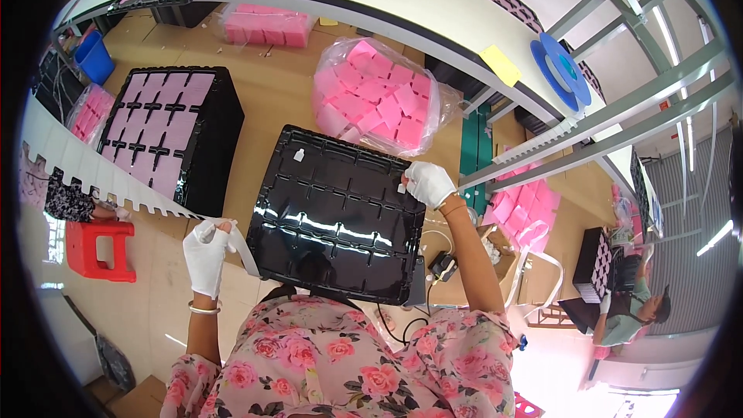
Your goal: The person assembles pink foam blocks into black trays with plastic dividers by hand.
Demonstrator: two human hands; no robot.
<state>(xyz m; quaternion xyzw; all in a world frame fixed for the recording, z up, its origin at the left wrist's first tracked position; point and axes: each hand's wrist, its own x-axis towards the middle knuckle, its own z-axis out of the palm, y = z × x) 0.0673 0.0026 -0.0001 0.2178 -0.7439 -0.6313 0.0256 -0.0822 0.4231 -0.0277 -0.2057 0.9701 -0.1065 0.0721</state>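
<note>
A black plastic tray [333, 220] with rows of shallow compartments lies in front of me. A small white sticker [299, 155] sits in its far left compartment. My right hand [430, 185], in a white glove with bare fingertips, is closed in a pinch at the tray's far right corner. A small white tab [402, 188] shows at those fingertips. Left of the tray, my left hand [207, 257], gloved the same way, pinches a long white strip [93, 162] with tabs along its edge. The strip stretches away to the far left, and its end hangs beside the tray.
A tall stack of black trays [217, 139] with pink pads stands at left. Beyond my tray lies a clear bag of pink pads [375, 101]. Metal bars [604, 131] cross at right. A red stool [101, 251] and a seated person are at left; another person works far right.
</note>
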